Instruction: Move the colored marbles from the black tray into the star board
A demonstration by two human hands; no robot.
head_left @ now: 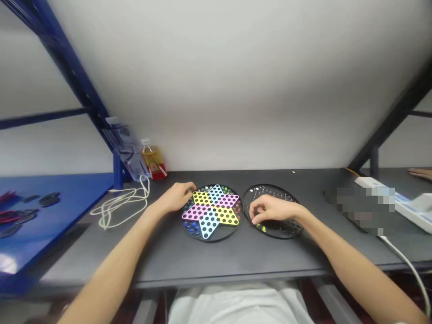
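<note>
A round Chinese checkers board (213,211) lies on the dark table, its star in yellow, pink and pale blue with black holes. Blue marbles (192,227) sit in its lower left rim section; green and reddish ones show in other sections. My left hand (178,196) is curled at the board's upper left rim and appears to grip it. To the right rests a round black, see-through-looking disc (281,229) with small dots. Above its left part is my right hand (266,209), fingers curled in a pinch; what they hold is hidden. Yellow-green marbles (262,228) lie just below it.
A white cable (123,202) lies coiled at left, near a bottle with a red and yellow label (154,162) and a clear container (126,148). Tools (20,216) lie on a blue surface. At right are a power strip (401,202) and a blurred-out dark object (361,211).
</note>
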